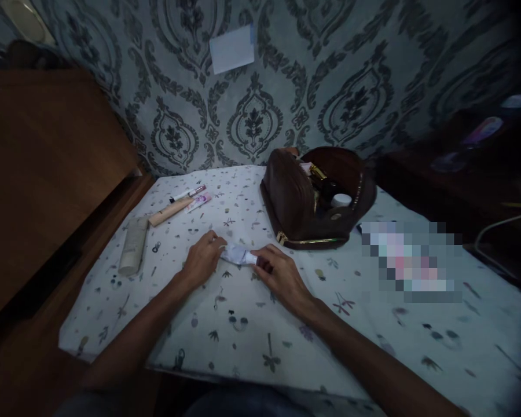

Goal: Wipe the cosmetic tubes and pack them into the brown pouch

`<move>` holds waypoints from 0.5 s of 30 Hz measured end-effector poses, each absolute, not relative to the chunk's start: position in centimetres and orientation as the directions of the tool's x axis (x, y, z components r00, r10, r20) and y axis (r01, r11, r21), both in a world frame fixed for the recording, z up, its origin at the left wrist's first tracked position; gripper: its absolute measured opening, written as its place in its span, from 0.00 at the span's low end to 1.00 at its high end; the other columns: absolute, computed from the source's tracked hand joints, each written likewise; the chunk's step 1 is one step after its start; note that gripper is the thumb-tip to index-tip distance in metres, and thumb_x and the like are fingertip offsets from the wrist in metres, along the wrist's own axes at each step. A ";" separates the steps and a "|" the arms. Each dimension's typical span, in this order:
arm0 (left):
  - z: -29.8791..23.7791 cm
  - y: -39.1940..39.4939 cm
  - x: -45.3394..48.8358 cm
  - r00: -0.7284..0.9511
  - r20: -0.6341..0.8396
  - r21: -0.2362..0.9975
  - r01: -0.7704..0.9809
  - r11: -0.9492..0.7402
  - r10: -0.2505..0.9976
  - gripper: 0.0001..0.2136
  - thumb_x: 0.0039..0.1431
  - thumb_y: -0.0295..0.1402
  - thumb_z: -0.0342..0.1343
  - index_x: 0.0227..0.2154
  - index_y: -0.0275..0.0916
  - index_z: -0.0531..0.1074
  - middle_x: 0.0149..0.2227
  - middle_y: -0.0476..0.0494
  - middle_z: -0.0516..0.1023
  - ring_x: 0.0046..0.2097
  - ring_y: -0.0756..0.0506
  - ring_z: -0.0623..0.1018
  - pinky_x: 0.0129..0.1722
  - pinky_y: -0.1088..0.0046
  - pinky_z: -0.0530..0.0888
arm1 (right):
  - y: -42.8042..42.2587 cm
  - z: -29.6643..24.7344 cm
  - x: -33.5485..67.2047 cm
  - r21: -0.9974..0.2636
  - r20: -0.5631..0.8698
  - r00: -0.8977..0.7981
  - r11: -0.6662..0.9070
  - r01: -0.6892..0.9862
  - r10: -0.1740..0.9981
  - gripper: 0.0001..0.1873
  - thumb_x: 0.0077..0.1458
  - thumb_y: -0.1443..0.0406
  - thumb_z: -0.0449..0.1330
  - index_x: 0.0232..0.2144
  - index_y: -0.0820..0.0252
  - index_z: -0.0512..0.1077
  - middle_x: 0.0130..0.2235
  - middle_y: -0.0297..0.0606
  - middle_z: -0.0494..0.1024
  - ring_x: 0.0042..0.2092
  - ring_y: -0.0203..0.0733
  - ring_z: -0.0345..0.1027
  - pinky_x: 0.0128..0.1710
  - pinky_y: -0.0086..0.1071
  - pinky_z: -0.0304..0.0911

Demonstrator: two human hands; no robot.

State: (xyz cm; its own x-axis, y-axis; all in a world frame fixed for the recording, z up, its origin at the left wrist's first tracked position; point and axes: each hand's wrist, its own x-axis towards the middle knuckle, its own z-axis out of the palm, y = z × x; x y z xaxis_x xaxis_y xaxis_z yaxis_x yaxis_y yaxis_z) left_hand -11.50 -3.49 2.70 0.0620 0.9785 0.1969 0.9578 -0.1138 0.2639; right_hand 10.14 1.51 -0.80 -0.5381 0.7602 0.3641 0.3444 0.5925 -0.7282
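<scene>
A small pale, whitish squeeze tube (pixel 237 253) lies between my two hands, just above the patterned cloth. My left hand (pixel 205 258) pinches its wide left end. With thumb and fingertips, my right hand (pixel 283 275) grips the narrow right end, where a white neck and a darker part show. Whether that darker part is a cap I cannot tell. Right behind my hands stands an open brown cosmetic bag (pixel 289 194), with a white-lidded jar (pixel 341 200) and other items inside.
At the left lie a beige tube (pixel 133 246), a tan slim tube (pixel 171 211), a small pink-and-white tube (pixel 198 201) and a slender stick (pixel 187 193). A blurred-out flat object (pixel 410 260) is on the right. Patterned wallpaper rises behind; wooden furniture (pixel 47 174) borders the left.
</scene>
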 end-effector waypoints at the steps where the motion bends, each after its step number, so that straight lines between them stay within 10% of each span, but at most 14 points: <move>1: 2.8 -3.4 -11.9 0.037 0.185 0.246 0.966 -0.083 0.982 0.12 0.66 0.28 0.45 0.45 0.40 0.74 0.43 0.43 0.72 0.40 0.44 0.74 0.36 0.71 0.71 | 1.5 -0.9 10.1 -0.730 0.366 -0.534 0.591 0.343 0.762 0.14 0.53 0.72 0.61 0.42 0.57 0.77 0.35 0.36 0.72 0.33 0.38 0.68 0.36 0.31 0.66; 15: 3.2 -3.4 -13.0 0.019 0.291 0.313 0.943 -0.114 0.956 0.11 0.67 0.31 0.47 0.45 0.39 0.73 0.42 0.43 0.71 0.39 0.45 0.75 0.37 0.70 0.72 | 1.1 -0.5 10.1 -0.775 0.338 -0.508 0.541 0.328 0.792 0.08 0.53 0.69 0.60 0.38 0.57 0.73 0.34 0.36 0.73 0.33 0.39 0.67 0.33 0.32 0.64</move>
State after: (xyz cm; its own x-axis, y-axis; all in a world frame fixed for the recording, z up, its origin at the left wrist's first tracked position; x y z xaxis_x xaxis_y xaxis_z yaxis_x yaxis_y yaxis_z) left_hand -12.95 -3.41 3.23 0.0193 0.9565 0.2912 0.9428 -0.1143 0.3131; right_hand 10.10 1.15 -0.48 -0.5084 0.7921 0.3377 0.3275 0.5406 -0.7749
